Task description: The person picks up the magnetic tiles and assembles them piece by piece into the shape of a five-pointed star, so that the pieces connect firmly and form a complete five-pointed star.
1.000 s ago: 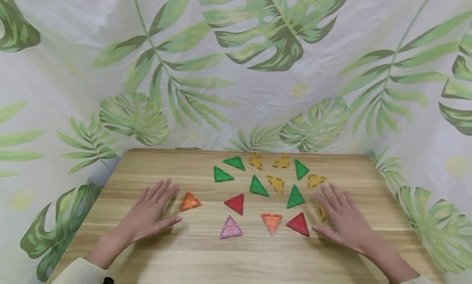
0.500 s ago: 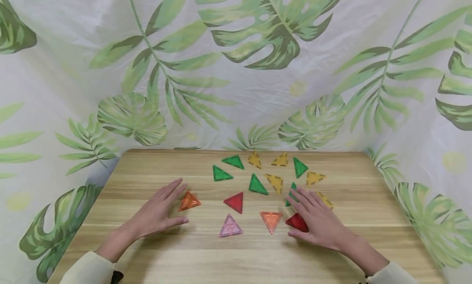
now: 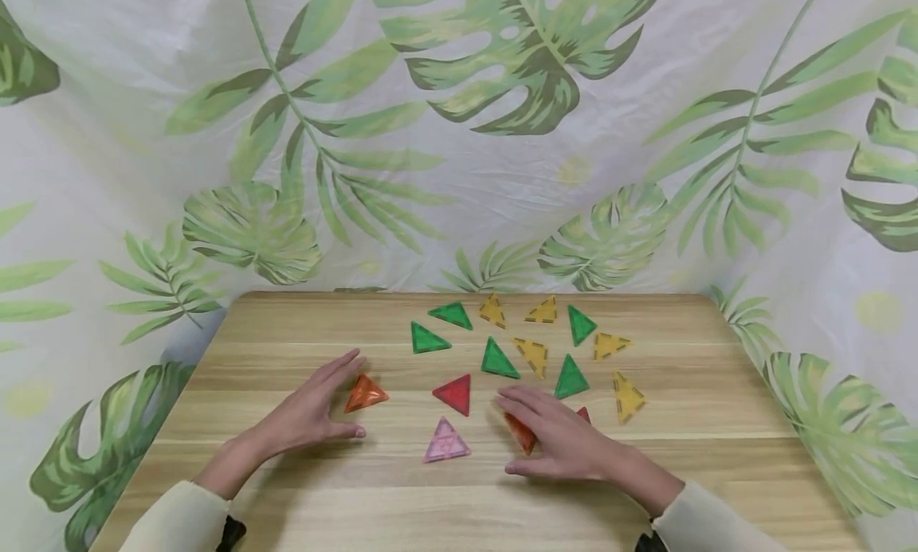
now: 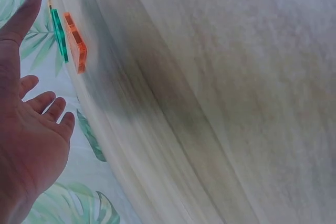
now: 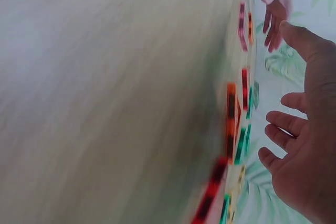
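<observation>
Head: orange triangle [image 3: 521, 434] partly under right hand [image 3: 565, 440].

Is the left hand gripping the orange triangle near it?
No, the orange triangle lies on the table, wood showing between it and the left hand.

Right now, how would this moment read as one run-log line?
left hand: empty, beside translucent orange triangular tile | right hand: empty, over another translucent orange triangular tile | translucent pink triangular tile: between hands
</observation>
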Demonstrator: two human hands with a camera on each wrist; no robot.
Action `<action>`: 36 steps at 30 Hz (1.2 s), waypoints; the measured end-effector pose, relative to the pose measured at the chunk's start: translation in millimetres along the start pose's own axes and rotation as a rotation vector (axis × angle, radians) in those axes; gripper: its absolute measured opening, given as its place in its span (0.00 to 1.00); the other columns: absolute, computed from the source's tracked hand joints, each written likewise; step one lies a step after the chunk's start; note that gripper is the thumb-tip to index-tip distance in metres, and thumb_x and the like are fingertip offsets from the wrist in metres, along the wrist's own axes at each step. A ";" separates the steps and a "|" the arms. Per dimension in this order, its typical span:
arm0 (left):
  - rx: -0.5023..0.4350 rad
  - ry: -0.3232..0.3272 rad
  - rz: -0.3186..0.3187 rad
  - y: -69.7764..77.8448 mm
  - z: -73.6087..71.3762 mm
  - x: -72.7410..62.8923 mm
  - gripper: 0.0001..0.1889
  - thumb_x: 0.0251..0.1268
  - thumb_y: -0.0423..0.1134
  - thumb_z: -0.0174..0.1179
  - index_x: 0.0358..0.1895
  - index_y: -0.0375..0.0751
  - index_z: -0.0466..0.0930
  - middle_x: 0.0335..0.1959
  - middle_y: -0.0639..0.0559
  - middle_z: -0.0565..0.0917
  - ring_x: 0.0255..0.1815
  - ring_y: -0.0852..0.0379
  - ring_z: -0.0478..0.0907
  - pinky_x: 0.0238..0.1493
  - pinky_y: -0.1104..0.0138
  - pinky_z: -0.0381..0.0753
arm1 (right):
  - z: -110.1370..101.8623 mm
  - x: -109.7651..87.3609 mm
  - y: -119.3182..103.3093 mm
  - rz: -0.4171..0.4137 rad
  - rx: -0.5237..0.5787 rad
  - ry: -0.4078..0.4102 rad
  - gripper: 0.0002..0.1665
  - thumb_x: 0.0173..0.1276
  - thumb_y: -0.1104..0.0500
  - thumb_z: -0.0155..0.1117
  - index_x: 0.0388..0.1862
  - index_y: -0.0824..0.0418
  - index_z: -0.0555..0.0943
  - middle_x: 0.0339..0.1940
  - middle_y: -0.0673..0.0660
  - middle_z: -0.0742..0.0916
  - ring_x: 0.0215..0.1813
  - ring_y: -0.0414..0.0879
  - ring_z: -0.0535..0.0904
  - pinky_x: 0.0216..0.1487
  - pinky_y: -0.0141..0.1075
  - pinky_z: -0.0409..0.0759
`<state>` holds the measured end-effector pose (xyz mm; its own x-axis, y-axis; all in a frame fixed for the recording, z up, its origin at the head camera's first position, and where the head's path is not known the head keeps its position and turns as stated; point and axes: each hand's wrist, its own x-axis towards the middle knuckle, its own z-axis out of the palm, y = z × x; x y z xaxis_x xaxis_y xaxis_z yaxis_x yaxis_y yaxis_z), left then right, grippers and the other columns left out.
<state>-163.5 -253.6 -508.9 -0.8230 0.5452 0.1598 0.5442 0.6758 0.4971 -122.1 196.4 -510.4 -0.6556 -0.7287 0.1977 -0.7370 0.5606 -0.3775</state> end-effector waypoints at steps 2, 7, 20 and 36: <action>-0.010 -0.002 -0.005 -1.2 0.1 0.9 0.58 0.49 0.50 0.86 0.79 0.29 0.63 0.81 0.30 0.61 0.79 0.27 0.61 0.71 0.33 0.69 | 5.4 6.6 -3.7 -0.001 0.042 -0.019 0.54 0.69 0.32 0.72 0.83 0.60 0.66 0.81 0.58 0.72 0.81 0.53 0.66 0.76 0.56 0.71; -0.021 -0.009 -0.024 -5.6 1.2 0.7 0.56 0.48 0.48 0.86 0.77 0.25 0.65 0.79 0.28 0.64 0.78 0.28 0.63 0.72 0.35 0.69 | 18.7 20.9 -12.9 0.006 0.144 -0.078 0.53 0.70 0.34 0.72 0.83 0.59 0.67 0.81 0.53 0.71 0.80 0.47 0.66 0.77 0.49 0.71; 0.035 0.019 -0.037 -15.5 1.0 5.4 0.47 0.46 0.47 0.87 0.66 0.23 0.75 0.64 0.29 0.79 0.66 0.30 0.76 0.65 0.38 0.77 | 33.2 56.1 -22.8 0.016 0.244 -0.102 0.45 0.66 0.45 0.80 0.76 0.61 0.75 0.75 0.51 0.78 0.76 0.44 0.71 0.77 0.43 0.71; 0.012 -0.031 0.016 -24.9 5.2 23.4 0.33 0.50 0.39 0.85 0.59 0.30 0.83 0.55 0.41 0.83 0.51 0.48 0.82 0.51 0.53 0.86 | 43.9 74.8 -29.6 0.041 0.194 -0.127 0.40 0.64 0.50 0.81 0.72 0.62 0.79 0.72 0.53 0.81 0.75 0.45 0.73 0.77 0.41 0.71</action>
<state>-195.4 -255.1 -521.9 -0.8086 0.5711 0.1410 0.5594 0.6724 0.4847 -142.1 108.0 -524.2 -0.6491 -0.7577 0.0676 -0.6569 0.5135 -0.5521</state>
